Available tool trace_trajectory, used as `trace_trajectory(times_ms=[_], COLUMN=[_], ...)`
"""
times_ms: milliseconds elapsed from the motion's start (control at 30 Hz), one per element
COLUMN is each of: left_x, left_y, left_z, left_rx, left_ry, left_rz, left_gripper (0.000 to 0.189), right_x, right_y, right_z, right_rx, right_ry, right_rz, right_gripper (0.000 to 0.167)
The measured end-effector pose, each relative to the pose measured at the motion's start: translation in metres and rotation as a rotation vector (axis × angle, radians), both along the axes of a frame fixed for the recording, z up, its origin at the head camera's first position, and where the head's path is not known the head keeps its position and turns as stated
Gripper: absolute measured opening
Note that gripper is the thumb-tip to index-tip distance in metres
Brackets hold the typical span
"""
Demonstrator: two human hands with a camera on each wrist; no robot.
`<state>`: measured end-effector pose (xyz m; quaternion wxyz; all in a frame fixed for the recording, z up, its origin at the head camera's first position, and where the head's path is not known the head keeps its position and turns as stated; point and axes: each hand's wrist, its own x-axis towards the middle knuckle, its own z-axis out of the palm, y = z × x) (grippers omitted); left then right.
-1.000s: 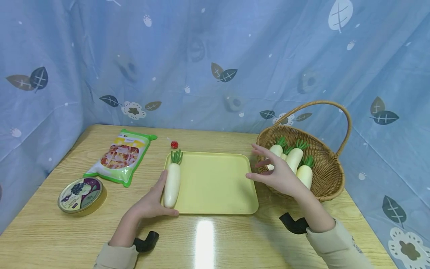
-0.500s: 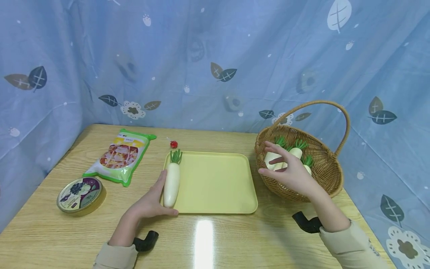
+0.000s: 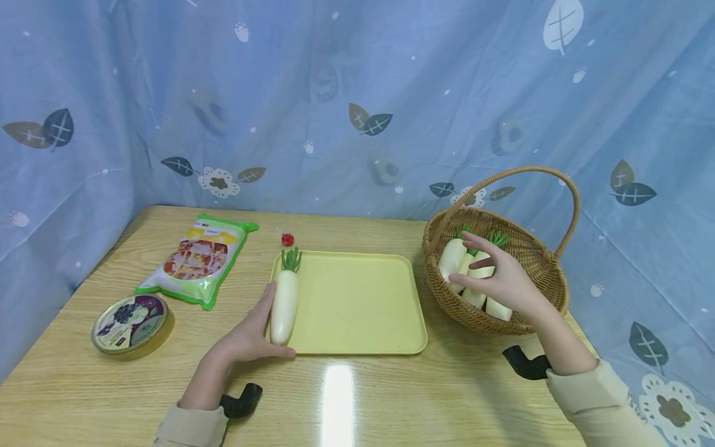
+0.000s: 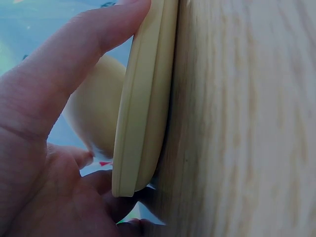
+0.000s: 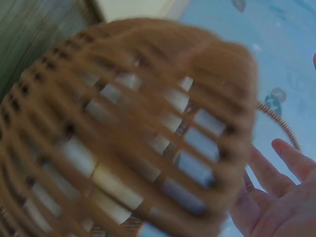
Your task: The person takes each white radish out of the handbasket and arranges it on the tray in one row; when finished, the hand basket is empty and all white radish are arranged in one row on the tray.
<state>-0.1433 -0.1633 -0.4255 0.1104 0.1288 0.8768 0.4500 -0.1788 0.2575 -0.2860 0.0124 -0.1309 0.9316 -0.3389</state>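
Observation:
A pale yellow tray [image 3: 357,304] lies on the table; my left hand [image 3: 246,335] holds its near left corner. In the left wrist view, the thumb [image 4: 74,64] touches the tray's rim, with the other fingers partly hidden lower down. Along the tray's left side lies a white radish [image 3: 284,307] with green stems pointing away. My right hand [image 3: 505,279] is over a wicker basket [image 3: 550,273], its fingers spread and nothing held. Several white radishes [image 3: 451,257] fill that basket, some partly covered by the hand. The right wrist view shows the basket's woven side [image 5: 138,123], blurred.
On the left are a green-edged food packet [image 3: 203,257] and a round tin [image 3: 131,324]. A small red wrapped candy [image 3: 287,239] lies behind the tray. The basket's tall handle [image 3: 575,205] arches up at the right. A blue curtain [image 3: 290,93] hangs behind the table.
My right hand has moved rightward from the tray's right edge to above the basket's radishes. The left hand, tray and radish on it stay in place.

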Motion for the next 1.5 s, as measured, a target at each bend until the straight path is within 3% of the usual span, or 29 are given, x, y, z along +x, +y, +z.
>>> trace_trajectory(times_ms=[500, 800, 1267, 1500], left_x=[-0.003, -0.004, -0.002, -0.001], left_y=[-0.002, -0.001, -0.001, -0.001], left_z=[0.001, 0.001, 0.001, -0.001], left_rx=[0.007, 0.020, 0.020, 0.006], left_ry=[0.023, 0.016, 0.011, 0.010], left_rz=[-0.008, -0.015, -0.010, -0.004], left_gripper=[0.135, 0.134, 0.134, 0.135], right_x=[-0.019, -0.027, -0.040, -0.044], right_y=[0.032, 0.048, 0.059, 0.062], right_z=[-0.005, -0.012, -0.022, -0.030], right_rx=[0.055, 0.149, 0.195, 0.129], right_ry=[-0.087, -0.107, -0.166, -0.224], right_rz=[-0.053, -0.109, -0.148, -0.164], right_gripper=[0.084, 0.090, 0.096, 0.099])
